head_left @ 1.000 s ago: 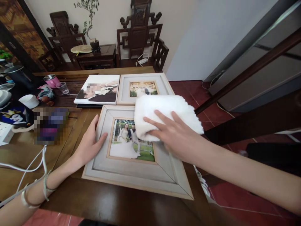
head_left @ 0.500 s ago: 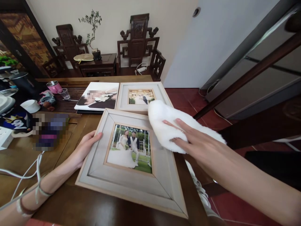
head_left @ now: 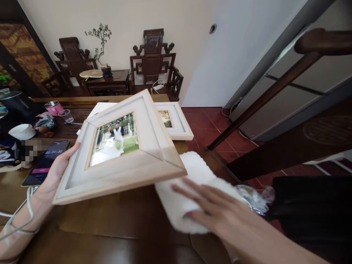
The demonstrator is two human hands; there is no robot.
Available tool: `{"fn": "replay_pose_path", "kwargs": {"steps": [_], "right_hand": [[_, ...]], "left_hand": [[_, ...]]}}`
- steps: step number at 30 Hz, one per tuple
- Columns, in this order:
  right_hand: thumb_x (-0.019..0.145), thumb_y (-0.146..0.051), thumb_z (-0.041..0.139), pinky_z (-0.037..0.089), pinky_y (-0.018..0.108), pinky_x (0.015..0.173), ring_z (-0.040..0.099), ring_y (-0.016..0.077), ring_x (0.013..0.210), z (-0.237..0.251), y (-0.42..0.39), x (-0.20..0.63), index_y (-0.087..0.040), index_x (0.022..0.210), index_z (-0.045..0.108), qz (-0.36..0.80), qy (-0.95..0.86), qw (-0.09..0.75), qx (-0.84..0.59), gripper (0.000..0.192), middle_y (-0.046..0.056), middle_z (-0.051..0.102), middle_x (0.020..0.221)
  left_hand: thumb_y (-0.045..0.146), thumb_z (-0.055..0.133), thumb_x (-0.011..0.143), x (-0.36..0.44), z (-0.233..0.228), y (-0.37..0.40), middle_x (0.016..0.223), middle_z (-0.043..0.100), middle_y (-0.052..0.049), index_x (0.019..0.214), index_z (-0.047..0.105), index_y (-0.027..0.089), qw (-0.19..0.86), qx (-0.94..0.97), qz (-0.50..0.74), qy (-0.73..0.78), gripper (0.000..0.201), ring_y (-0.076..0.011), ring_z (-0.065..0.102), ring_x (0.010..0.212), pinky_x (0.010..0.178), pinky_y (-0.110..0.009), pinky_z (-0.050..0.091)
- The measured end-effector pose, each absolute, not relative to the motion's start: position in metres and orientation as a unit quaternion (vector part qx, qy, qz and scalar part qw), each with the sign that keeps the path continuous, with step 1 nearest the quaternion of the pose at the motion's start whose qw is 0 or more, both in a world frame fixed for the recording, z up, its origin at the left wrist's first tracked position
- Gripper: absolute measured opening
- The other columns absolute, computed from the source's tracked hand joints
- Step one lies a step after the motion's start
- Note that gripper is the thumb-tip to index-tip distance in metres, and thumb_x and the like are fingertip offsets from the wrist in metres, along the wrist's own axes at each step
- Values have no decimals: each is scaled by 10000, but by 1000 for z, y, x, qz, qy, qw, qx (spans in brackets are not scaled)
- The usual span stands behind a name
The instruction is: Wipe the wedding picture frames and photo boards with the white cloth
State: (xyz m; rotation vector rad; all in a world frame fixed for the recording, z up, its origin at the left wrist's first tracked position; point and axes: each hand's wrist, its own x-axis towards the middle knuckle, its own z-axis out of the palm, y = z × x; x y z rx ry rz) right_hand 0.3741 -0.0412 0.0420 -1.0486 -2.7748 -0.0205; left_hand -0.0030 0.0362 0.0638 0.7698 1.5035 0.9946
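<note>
A: Where's your frame [head_left: 121, 146]?

B: Your left hand [head_left: 59, 165] grips its left edge, fingers hidden behind it, thumb in front, the frame tilted up off the table [head_left: 110, 227].

A: And your right hand [head_left: 217, 212]?

B: Fingers spread flat on the cloth [head_left: 189, 194], just right of the frame's lower corner. A phone [head_left: 45, 161] lies left of your left thumb.

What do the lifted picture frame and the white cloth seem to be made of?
Picture frame: probably wood, pale whitewashed matte finish, with bare grain along the outer edge and mitred corners.
White cloth: looks like soft, fluffy terry or fleece fabric; its surface is fuzzy under the right hand.
</note>
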Motion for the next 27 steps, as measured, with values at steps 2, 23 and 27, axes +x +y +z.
{"fn": "replay_pose_path", "kwargs": {"steps": [2, 23, 27], "right_hand": [[868, -130, 585, 489, 452, 1038, 488, 251, 1330, 49, -45, 369, -357, 1037, 722, 152, -920, 90, -350, 315, -38, 572, 1403], [961, -197, 250, 622, 355, 775, 729, 285, 896, 80, 50, 426, -100, 1415, 491, 294, -670, 373, -570, 523, 183, 711, 1149], [916, -160, 330, 602, 323, 791, 713, 287, 961, 64, 56, 454, -132, 1316, 585, 313, -614, 415, -594, 475, 172, 691, 1203]], "left_hand": [[597, 486, 879, -1, 68, 38, 694, 744, -45, 1128, 684, 164, 563, 255, 407, 673, 537, -318, 748, 799, 592, -375, 594], [306, 534, 917, 113, 55, 96, 1183, 677, -227, 1253, 571, 62, 785, 186, 362, 467, 417, -321, 679, 1092, 864, -399, 582], [251, 612, 888, 124, 25, 92, 1321, 592, -238, 1287, 526, 64, 759, 156, 427, 466, 449, -270, 608, 1219, 934, -325, 557]]}}
